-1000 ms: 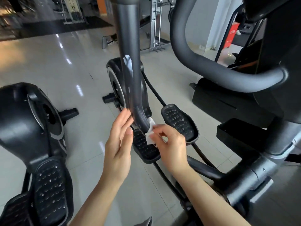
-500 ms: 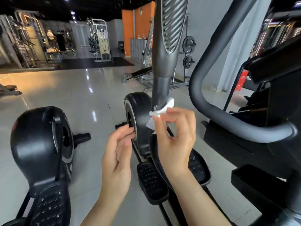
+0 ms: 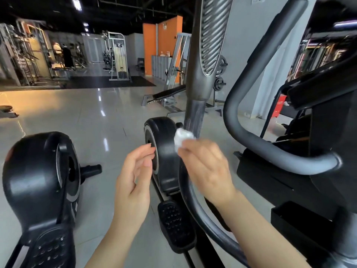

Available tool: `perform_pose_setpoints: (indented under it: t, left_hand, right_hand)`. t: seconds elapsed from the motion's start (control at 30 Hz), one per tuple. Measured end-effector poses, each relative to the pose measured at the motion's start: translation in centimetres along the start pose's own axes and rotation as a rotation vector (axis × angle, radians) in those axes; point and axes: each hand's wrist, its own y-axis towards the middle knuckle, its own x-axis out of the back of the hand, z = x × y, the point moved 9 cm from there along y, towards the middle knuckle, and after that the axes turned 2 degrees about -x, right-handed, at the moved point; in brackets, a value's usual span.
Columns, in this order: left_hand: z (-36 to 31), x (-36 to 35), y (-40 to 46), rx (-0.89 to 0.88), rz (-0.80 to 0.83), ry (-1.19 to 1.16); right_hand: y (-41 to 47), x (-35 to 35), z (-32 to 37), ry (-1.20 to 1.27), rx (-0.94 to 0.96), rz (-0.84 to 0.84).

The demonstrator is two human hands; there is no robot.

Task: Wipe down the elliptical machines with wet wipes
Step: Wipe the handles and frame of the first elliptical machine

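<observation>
A black elliptical machine fills the centre and right. Its grey upright swing arm [image 3: 194, 117] runs from top centre down to a curved lower bar, with a ribbed handgrip [image 3: 212, 35] above. My right hand [image 3: 208, 169] pinches a crumpled white wet wipe [image 3: 182, 138] and holds it against the left side of that arm, just below the grip. My left hand [image 3: 135, 176] hovers to the left with relaxed fingers, holding nothing, close to the black flywheel housing [image 3: 164, 151].
A second elliptical [image 3: 38, 180] stands at the lower left. A foot pedal [image 3: 173, 227] lies below my hands. The fixed curved handlebar [image 3: 270, 151] and console body are on the right. Glossy tiled floor, a bench and weight machines sit behind.
My right hand has carried the wipe up the swing arm from near the pedals to just under the grip. The view has tilted upward. My left hand stayed beside it.
</observation>
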Motion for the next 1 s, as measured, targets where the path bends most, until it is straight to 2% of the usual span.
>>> perform_pose_setpoints:
  t: [0.1, 0.13, 0.17, 0.3, 0.4, 0.47, 0.57, 0.63, 0.7, 0.8, 0.87, 0.93, 1.0]
  left_hand:
    - [0.8, 0.3, -0.6, 0.039, -0.009, -0.007]
    - [1.1, 0.3, -0.7, 0.056, -0.014, -0.017]
    - [1.5, 0.1, -0.8, 0.074, -0.015, -0.025]
    - [2.5, -1.1, -1.0, 0.133, 0.004, -0.051]
    - [2.9, -1.6, -1.0, 0.135, 0.01, -0.055]
    - [3.0, -1.4, -1.0, 0.12, 0.002, -0.046]
    - [3.2, -0.7, -1.3, 0.114, -0.017, -0.049]
    - [3.4, -0.1, -1.6, 0.123, -0.035, -0.05]
    - [3.6, 0.2, -2.0, 0.137, -0.046, -0.05]
    - [4.0, 0.1, -2.2, 0.164, -0.05, -0.068]
    - [4.3, -0.8, -2.4, 0.186, -0.015, -0.064]
    - [4.4, -1.6, -2.7, 0.196, 0.024, -0.065]
    - [4.3, -2.0, -2.9, 0.184, 0.041, -0.065]
  right_hand:
    - [-6.0, -2.5, 0.8, 0.008, 0.041, 0.315]
    - [-6.3, -2.7, 1.2, 0.0, 0.072, 0.354]
    - [-5.4, -2.3, 1.3, 0.0, 0.104, 0.336]
    - [4.4, 1.8, 0.4, -0.019, 0.183, 0.067]
    - [6.8, 2.4, -0.3, -0.085, 0.206, 0.024]
    - [3.4, 1.1, 0.3, -0.063, 0.219, 0.112]
    - [-5.5, -3.4, 2.5, -0.122, 0.339, 0.446]
    - [-7.5, -4.8, 2.9, -0.148, 0.393, 0.565]
    - [-4.1, -3.5, 2.7, -0.136, 0.391, 0.485]
    - [4.3, 1.5, 0.7, -0.128, 0.328, 0.15]
    - [7.0, 2.7, -0.1, -0.196, 0.307, 0.043]
    - [5.5, 1.5, 0.2, -0.147, 0.308, 0.108]
    - [0.6, -0.8, 1.3, -0.094, 0.345, 0.272]
